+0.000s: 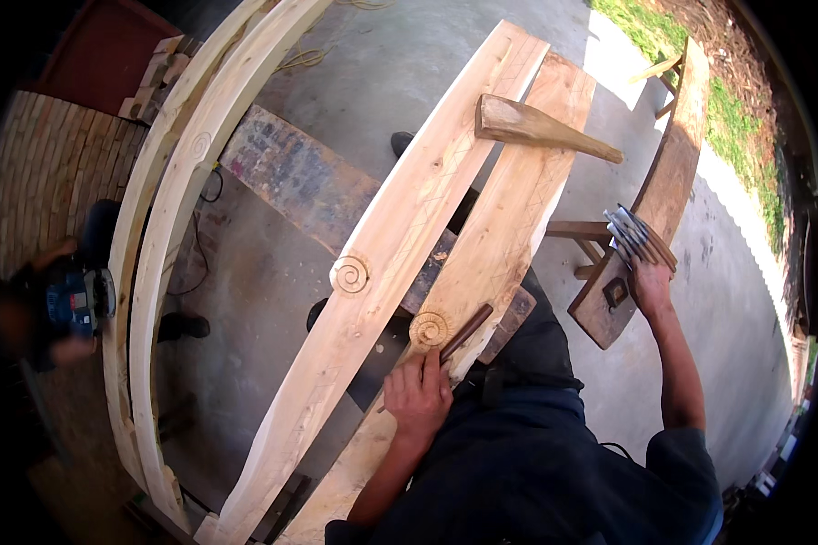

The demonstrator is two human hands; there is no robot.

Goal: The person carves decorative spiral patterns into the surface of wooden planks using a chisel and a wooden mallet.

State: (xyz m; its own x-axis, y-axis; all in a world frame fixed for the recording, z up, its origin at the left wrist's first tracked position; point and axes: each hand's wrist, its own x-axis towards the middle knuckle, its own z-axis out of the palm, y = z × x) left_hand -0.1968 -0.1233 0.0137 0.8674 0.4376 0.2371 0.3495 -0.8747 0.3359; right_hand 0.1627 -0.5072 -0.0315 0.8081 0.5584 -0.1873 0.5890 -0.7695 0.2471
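My left hand [418, 392] rests on the nearer pale board [504, 213], its fingers closed round a chisel with a dark wooden handle [468, 332]. The handle points up and right, beside a carved spiral rosette [429, 329]. Over the low wooden bench [677, 173] at the right, my right hand [650, 283] is closed on a bundle of several chisels [641, 238], metal blades pointing away from me. A dark, square-looking piece [616, 292] is on the bench near that hand. A wooden mallet [541, 127] lies across the far ends of the two boards.
The second board [409, 191], with a spiral [351, 274] and pencilled zigzags, runs alongside. A paint-stained plank [300, 177] crosses below. Two long curved beams [174, 195] stand at left, where another person holds a blue power tool [71, 300]. Yellow cord [302, 60] lies on concrete.
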